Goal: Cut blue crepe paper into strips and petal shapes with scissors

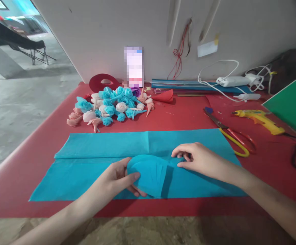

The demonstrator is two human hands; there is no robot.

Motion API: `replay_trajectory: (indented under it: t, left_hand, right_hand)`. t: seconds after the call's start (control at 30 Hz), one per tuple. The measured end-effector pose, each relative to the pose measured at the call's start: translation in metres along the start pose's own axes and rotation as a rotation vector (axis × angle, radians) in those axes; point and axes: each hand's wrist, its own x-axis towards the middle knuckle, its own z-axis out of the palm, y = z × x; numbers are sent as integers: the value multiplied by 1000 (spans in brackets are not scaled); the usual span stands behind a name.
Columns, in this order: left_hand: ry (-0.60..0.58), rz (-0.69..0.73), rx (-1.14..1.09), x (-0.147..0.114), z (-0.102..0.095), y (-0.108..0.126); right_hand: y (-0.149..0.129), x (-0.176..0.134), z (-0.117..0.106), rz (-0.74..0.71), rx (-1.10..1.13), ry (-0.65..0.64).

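My left hand grips a rounded blue paper cutout, its thumb on top and its fingers underneath. Several layers fan out along the cutout's right side. To the right, my right hand hovers over the sheet with curled fingers, thumb and forefinger apart, and I see nothing held in it. Beneath both hands a large blue sheet of paper lies spread, with a crease running across its left half. Scissors with red and yellow handles lie beside the sheet's upper right corner.
On the red tabletop, blue, white and pink paper flowers are heaped at the back left. A red ring and a lit, blurred screen stand behind them. At right are a yellow glue gun, white cables and a green board.
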Motion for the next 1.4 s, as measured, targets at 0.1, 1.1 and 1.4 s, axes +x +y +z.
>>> replay_trajectory:
  t: [0.1,1.1,1.4]
  left_hand:
    - [11,5,-4,0,2,2]
    - [84,138,-8,-1,9,-5]
    - [72,170,73,-10,12,-4]
  right_hand:
    - [-1,-2,-6,11,42,15]
    - [-60,12,35,-29,439,6]
    - [-59,10,27,12,674,-274]
